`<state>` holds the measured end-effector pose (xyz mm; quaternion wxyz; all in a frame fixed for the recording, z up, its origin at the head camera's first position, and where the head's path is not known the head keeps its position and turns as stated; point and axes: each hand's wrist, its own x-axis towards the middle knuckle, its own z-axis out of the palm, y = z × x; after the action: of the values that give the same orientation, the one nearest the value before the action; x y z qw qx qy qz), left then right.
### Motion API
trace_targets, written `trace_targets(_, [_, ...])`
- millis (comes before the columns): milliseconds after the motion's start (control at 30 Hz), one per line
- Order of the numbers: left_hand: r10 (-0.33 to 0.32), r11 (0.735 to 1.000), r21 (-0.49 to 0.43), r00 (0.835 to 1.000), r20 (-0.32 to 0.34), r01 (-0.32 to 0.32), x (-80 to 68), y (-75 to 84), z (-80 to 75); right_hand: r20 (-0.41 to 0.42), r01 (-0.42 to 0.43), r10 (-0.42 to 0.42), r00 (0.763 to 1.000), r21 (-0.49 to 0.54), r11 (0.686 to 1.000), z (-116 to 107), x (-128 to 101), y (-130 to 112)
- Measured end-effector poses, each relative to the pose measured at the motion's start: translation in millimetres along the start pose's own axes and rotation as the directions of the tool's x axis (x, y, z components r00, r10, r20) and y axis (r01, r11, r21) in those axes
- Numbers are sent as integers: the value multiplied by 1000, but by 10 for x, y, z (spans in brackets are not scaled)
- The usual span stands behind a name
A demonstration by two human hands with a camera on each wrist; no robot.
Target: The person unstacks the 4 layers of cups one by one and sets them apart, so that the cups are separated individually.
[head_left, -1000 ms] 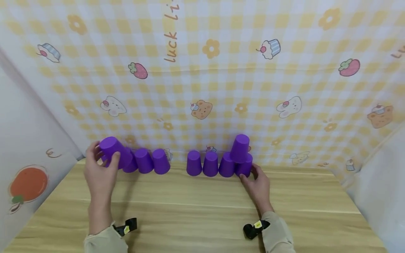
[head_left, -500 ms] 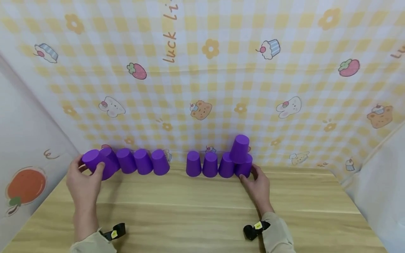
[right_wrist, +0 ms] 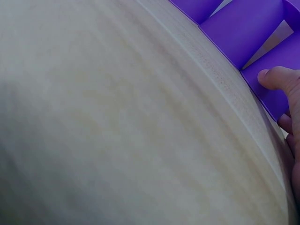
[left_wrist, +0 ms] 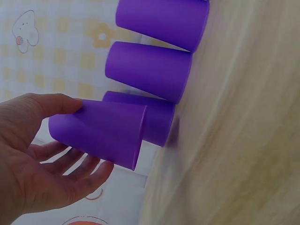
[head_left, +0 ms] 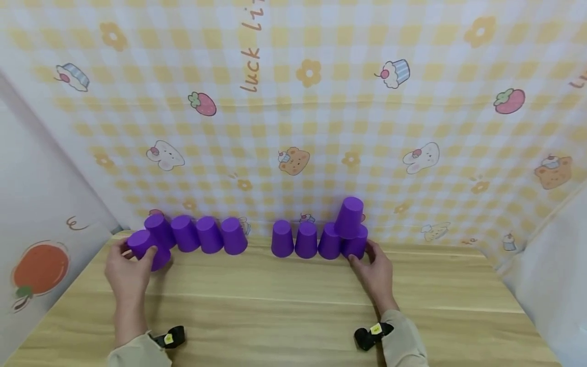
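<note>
My left hand grips a purple plastic cup, thumb on one side and fingers on the other. This cup is upside down and tilted, in front of the leftmost cup of the left row. In the left wrist view the held cup has its rim off the tabletop. At the right, my right hand holds the end cup of the right row low down between thumb and fingers. One more cup stands upside down on top, bridging that end cup and its neighbour.
Other upturned purple cups stand side by side in two rows along the back of the wooden table. A gap separates the rows. A yellow-checked cloth hangs right behind them. Black straps with small devices sit on both wrists.
My left hand has carried its cup left and down from over the left row, uncovering the leftmost cup. My right hand has kept its hold in the same place.
</note>
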<state>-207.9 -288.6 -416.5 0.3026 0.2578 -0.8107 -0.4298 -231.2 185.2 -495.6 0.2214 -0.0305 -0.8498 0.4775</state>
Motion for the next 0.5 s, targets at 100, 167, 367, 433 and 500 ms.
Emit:
trace_targets(100, [0, 1000, 10, 1000, 28, -1, 0, -45, 37, 7, 1, -1, 1000, 9, 1000, -3, 0, -3])
trace_targets(167, [2, 1000, 13, 999, 51, -3, -6, -76, 60, 7, -2, 2, 1000, 11, 1000, -2, 1, -8])
trace_targets(367, [15, 1000, 17, 998, 62, -16, -49, -125, 121, -3, 9, -9, 1000, 19, 1000, -10, 9, -12])
trace_targets(433, [23, 1000, 12, 998, 59, -24, -52, -129, 139, -3, 12, -12, 1000, 18, 1000, -10, 11, -7])
trace_targets(500, [37, 999, 3, 997, 63, -37, -52, -127, 159, -5, 13, -13, 1000, 19, 1000, -8, 17, 1])
